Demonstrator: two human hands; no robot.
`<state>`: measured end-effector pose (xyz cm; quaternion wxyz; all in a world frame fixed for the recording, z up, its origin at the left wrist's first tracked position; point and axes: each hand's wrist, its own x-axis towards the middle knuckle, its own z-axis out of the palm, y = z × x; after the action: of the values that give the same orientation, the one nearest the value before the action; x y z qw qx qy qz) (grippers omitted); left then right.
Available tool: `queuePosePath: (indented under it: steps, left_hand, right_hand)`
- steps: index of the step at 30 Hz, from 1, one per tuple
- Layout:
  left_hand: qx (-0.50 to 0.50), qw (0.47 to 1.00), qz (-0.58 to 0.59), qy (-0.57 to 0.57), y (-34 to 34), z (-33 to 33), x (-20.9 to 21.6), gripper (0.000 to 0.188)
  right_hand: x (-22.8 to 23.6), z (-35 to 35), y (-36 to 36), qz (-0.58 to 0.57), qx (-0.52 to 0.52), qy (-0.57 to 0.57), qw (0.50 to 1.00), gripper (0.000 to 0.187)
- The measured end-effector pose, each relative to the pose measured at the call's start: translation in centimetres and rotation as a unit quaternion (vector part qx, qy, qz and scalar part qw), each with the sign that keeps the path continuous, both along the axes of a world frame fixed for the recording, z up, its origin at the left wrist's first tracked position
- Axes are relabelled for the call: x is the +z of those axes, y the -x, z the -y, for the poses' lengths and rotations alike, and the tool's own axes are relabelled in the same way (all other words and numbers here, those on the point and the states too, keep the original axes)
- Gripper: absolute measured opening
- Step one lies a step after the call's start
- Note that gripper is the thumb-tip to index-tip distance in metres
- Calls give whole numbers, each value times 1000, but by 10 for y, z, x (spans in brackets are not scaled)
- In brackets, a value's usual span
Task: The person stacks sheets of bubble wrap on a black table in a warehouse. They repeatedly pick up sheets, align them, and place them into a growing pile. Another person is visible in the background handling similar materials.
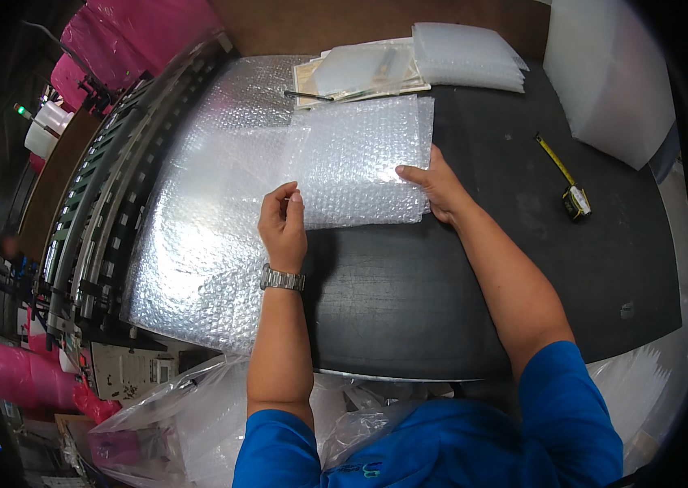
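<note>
Bubble wrap [360, 159]: a cut piece lay on the black table [457, 285], overlapping the wide sheet [197, 244] fed from the left.
Left hand [283, 224]: pinched the piece's lower left corner between thumb and fingers.
Right hand [435, 185]: pressed open and flat on its right edge.
Progress: piece apparently separated and held; no item lay on it, wrapping not begun.
Nearby: tape measure [573, 198], bag stack [467, 55].

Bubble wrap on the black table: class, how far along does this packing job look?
Done: a small bubble wrap piece lies apart from the wide sheet. In hand: the left hand pinches its lower edge while the right hand presses it flat. Left: nothing is wrapped yet; the tape measure sits unused.
</note>
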<state>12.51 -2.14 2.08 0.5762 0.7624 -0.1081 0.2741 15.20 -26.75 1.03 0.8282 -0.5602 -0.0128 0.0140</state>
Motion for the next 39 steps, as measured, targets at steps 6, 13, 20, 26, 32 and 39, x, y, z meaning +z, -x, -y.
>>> queuePosePath:
  steps: [6, 13, 20, 26, 32, 39]
  left_hand:
    - [-43, 986, 159, -20, 16, 6, 13, 20]
    - [298, 839, -246, -384, 0, -30, 11, 64]
    - [94, 830, -198, -512, 11, 13, 2, 59]
    - [-83, 861, -98, -493, 20, 40, 8, 51]
    - [-192, 896, -26, -399, 15, 39, 0, 46]
    - [-97, 961, -5, -259, 8, 24, 7, 36]
  right_hand:
    - [0, -1, 1, -5, -11, 1, 1000, 71]
    - [1, 2, 2, -11, -7, 5, 1000, 71]
    - [-2, 0, 1, -3, -8, -15, 1000, 70]
    - [-1, -1, 3, 28, -12, -16, 999, 74]
    - [-4, -1, 2, 36, -7, 25, 999, 74]
    - [-3, -1, 1, 16, -13, 19, 1000, 75]
